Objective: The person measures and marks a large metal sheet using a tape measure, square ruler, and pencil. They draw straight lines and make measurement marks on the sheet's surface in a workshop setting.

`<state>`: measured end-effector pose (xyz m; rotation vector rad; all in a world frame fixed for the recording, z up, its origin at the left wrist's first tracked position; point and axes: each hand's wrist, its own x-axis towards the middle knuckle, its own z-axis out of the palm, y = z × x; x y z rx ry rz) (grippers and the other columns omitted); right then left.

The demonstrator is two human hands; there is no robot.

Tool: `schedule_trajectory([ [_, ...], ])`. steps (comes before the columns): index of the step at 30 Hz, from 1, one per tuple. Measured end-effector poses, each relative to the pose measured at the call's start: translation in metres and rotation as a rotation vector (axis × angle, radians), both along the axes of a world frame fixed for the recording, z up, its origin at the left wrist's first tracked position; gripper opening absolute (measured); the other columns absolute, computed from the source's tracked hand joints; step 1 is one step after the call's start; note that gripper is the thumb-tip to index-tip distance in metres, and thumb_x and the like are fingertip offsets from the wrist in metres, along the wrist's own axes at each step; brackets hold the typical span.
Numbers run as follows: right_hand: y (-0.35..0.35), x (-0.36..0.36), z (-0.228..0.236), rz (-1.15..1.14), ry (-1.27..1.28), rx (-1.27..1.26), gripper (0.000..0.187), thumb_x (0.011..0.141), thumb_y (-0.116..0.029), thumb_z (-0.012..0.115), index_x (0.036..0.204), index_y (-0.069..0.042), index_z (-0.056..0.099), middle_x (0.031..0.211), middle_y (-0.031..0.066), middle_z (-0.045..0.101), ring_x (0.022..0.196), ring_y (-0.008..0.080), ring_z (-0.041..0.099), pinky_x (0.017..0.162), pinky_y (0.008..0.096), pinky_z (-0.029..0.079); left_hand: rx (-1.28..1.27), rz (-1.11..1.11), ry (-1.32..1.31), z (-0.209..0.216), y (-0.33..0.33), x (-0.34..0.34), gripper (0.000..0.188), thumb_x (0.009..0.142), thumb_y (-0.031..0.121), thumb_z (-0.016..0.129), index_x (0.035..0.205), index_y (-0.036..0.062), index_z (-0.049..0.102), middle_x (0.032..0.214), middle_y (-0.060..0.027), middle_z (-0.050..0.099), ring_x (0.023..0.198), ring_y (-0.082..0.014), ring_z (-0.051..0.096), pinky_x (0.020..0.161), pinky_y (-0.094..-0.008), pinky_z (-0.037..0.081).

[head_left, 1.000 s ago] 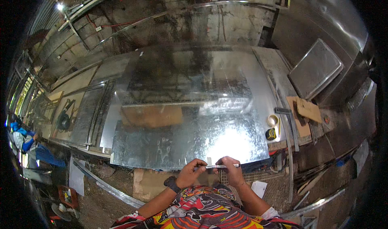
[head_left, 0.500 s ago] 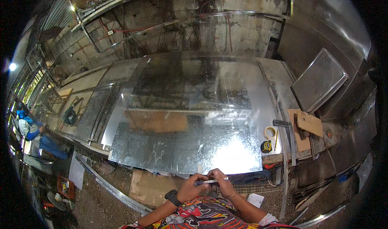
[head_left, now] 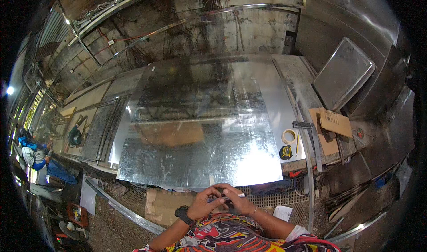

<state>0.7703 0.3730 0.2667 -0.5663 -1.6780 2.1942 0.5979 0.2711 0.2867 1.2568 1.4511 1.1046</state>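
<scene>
Just off the near edge of a large shiny metal sheet (head_left: 169, 163), both my hands meet in front of my body. My right hand (head_left: 240, 204) is closed around a slim white pen-like marker (head_left: 241, 194), whose pale end pokes out past the fingers. My left hand (head_left: 205, 204), with a black watch on its wrist, curls in against the right fingers. A dark part shows between the two hands, and what the left fingers grip there is hidden. The sheet lies flat on the worktable and reflects the wall and a bright light.
Right of the sheet are a roll of tape (head_left: 289, 137), a yellow-black tape measure (head_left: 285, 152), a pencil (head_left: 297, 144) and a try square (head_left: 303, 125). Cardboard pieces (head_left: 336, 123) and a metal tray (head_left: 344, 74) sit farther right. A power tool (head_left: 75, 136) rests left; another person (head_left: 38, 156) is beyond.
My hands have drawn closer together, and the marker, earlier visible across both, is now mostly covered by fingers. The whole view has shifted slightly.
</scene>
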Motion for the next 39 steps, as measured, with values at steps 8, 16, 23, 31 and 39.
schedule_trajectory([
  [8,-0.013,0.005,0.017,-0.109,0.129,0.025,0.058,0.109,-0.036,0.035,0.152,0.002,0.043,0.129,0.0130,0.062,0.093,0.0116,0.059,0.079,0.0275,0.051,0.087,-0.010,-0.006,0.006,0.004,0.016,0.024,0.098,0.013,0.069,0.115,0.0007,0.058,0.103,-0.0067,0.064,0.092,-0.0133,0.065,0.080,-0.0301,0.054],
  [16,0.013,0.003,0.002,-0.106,-0.014,-0.062,0.052,0.107,-0.031,0.045,0.150,-0.001,0.047,0.128,0.0126,0.063,0.098,0.0133,0.062,0.084,0.0279,0.051,0.002,0.187,0.005,-0.007,0.013,0.029,0.039,0.099,0.018,0.068,0.128,0.0016,0.048,0.114,-0.0102,0.060,0.097,-0.0163,0.064,0.084,-0.0311,0.053],
  [23,0.084,0.047,-0.097,-0.897,-0.064,-0.035,0.027,0.101,-0.020,0.063,0.111,0.003,0.071,0.114,0.0108,0.070,0.103,0.0152,0.064,0.091,0.0293,0.054,-0.101,0.388,-0.121,-0.091,0.004,-0.022,0.052,0.103,0.031,0.062,0.145,0.0032,0.045,0.130,-0.0150,0.057,0.112,-0.0206,0.061,0.098,-0.0344,0.050],
  [31,0.258,0.231,-0.229,-0.869,-0.760,1.133,0.027,0.093,-0.012,0.065,0.118,-0.003,0.062,0.107,0.0206,0.065,0.092,0.0363,0.062,0.080,0.0446,0.051,-0.459,0.128,0.563,-0.277,-0.218,-0.076,0.037,0.102,0.030,0.062,0.128,0.0039,0.060,0.119,-0.0174,0.068,0.098,-0.0263,0.068,0.085,-0.0380,0.055],
  [39,0.341,0.284,-0.252,-0.412,-1.384,1.257,0.107,0.069,-0.008,0.080,0.161,-0.023,0.028,0.158,0.0147,0.038,0.129,0.0393,0.054,0.101,0.0555,0.048,-0.633,0.374,0.314,-0.378,-0.308,-0.038,0.023,0.093,0.016,0.069,0.111,0.0027,0.065,0.090,-0.0133,0.071,0.077,-0.0194,0.063,0.072,-0.0373,0.054],
])
